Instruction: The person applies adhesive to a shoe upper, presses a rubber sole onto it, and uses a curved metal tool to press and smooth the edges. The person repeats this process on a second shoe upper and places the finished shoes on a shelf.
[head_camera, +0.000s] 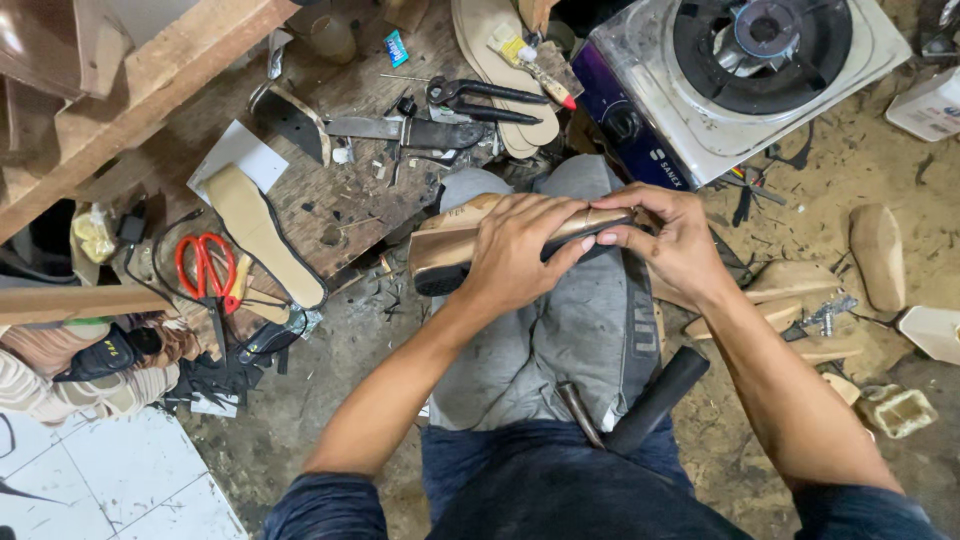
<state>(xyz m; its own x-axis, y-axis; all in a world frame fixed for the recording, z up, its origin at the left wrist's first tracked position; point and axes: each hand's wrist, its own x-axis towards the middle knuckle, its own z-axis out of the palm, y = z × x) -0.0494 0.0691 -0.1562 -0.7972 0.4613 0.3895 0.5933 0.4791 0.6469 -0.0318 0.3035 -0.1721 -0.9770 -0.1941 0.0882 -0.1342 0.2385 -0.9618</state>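
Observation:
A shoe (445, 245) with shiny tan upper material and a dark sole rests across my knees on grey cloth (570, 330). My left hand (520, 255) lies over its middle, fingers wrapped across the upper. At the shoe's right end, my right hand (670, 235) pinches the material with thumb and fingers. Both hands grip the same shoe, and they hide most of its middle and right end.
Red-handled scissors (205, 265) and a tan insole (262, 235) lie left on a wooden board. Black pliers (485, 100) and a knife (405, 130) lie above. A gas stove (740, 70) stands top right. Wooden shoe lasts (878, 255) lie right; a black-handled tool (650, 400) rests on my lap.

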